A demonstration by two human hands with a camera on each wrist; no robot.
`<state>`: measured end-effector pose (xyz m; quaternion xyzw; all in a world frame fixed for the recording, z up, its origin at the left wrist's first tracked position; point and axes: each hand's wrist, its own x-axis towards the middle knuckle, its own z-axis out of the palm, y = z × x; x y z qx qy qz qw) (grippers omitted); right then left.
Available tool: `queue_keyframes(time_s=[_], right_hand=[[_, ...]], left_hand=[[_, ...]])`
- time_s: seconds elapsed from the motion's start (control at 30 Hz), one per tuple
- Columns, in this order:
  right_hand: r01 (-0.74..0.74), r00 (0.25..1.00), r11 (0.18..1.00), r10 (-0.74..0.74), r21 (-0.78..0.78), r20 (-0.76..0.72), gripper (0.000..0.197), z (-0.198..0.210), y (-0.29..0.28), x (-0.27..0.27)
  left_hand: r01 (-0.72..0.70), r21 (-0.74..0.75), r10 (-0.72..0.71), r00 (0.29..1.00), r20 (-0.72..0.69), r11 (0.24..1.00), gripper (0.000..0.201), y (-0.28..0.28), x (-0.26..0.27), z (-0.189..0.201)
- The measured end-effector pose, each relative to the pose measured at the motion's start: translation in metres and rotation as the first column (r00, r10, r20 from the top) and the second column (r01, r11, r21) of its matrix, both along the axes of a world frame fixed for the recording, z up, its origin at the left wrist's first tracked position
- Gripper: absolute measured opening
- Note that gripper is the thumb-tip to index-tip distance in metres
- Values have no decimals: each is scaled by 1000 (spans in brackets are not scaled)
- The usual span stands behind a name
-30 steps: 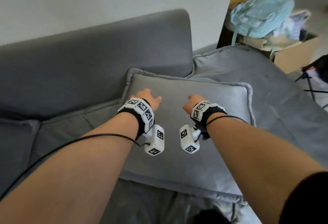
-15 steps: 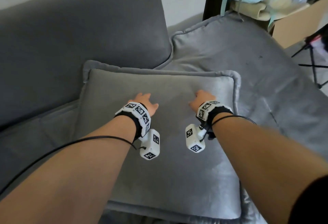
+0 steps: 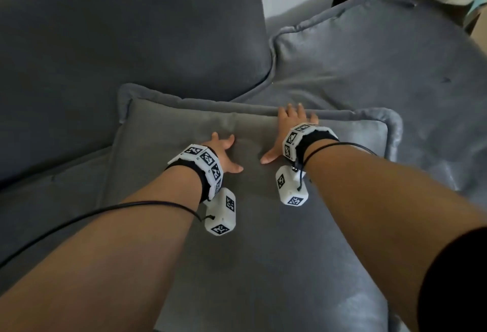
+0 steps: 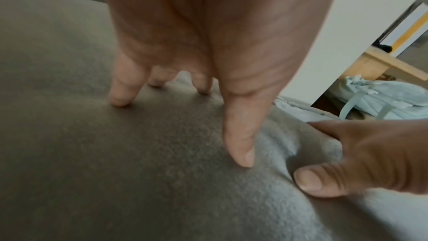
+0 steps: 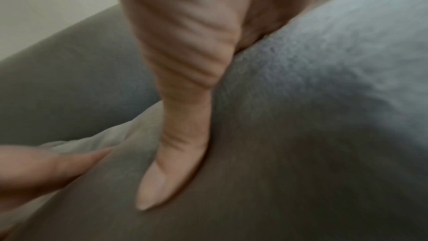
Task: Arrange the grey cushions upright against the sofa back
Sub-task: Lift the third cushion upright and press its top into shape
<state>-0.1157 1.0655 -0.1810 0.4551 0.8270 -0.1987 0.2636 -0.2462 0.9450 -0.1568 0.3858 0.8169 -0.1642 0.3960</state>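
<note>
Pressing one grey cushion (image 3: 263,226) | our left hand (image 3: 221,150), right hand (image 3: 292,126), fingers spread flat | second cushion (image 3: 369,63) at 1 o'clock

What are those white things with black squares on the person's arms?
Each bare arm wears a black strap with a white band of black-and-white square markers at the wrist; the right wrist's band matches. A white blocky camera with the same markers hangs under each wrist, with a thin black cable trailing off. A black sleeve shows on the right arm.

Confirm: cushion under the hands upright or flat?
Flat. The cushion lies face-up on the seat, not against the sofa back; left hand and right hand press it.
</note>
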Motion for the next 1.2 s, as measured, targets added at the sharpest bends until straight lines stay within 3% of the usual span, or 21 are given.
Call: queue_keyframes(time_s=[0.07, 0.17, 0.37, 0.5, 0.63, 0.73, 0.87, 0.97, 1.1, 1.2], right_hand=[[-36, 999, 999, 36, -7, 35, 134, -5, 6, -7], [-89, 994, 996, 89, -7, 60, 105, -2, 6, -13], [-109, 994, 994, 108, -21, -12, 70, 10, -18, -8], [-136, 990, 990, 134, -46, -42, 67, 28, -51, 2], [-197, 977, 980, 194, -28, -84, 64, 58, -76, 0], [-213, 973, 976, 208, -38, -105, 63, 84, -85, -5], [-230, 966, 973, 226, -22, -125, 64, 116, -98, -7], [-250, 957, 968, 250, 22, -146, 64, 135, -110, -8], [-250, 955, 966, 256, 63, -147, 63, 147, -127, -7], [-226, 965, 970, 236, 88, -115, 63, 147, -141, -8]], left_hand=[[6, -5, -6, 1000, 16, 1000, 95, 0, -3, -7], [5, -4, -4, 999, 47, 1000, 96, -2, -4, -10], [-30, 15, 28, 994, 108, 999, 100, -20, -1, 3], [-120, 42, 114, 984, 135, 992, 90, -43, 6, 29], [-202, 148, 210, 977, -39, 968, 71, -62, -1, 68], [-197, 191, 233, 954, -189, 962, 84, -72, -11, 96], [65, 207, 14, 932, -362, 976, 113, -83, -26, 126], [233, 121, -178, 918, -353, 965, 131, -84, -36, 137], [372, 40, -345, 893, -288, 928, 141, -90, -41, 136], [447, 87, -402, 860, -314, 890, 134, -102, -45, 129]])
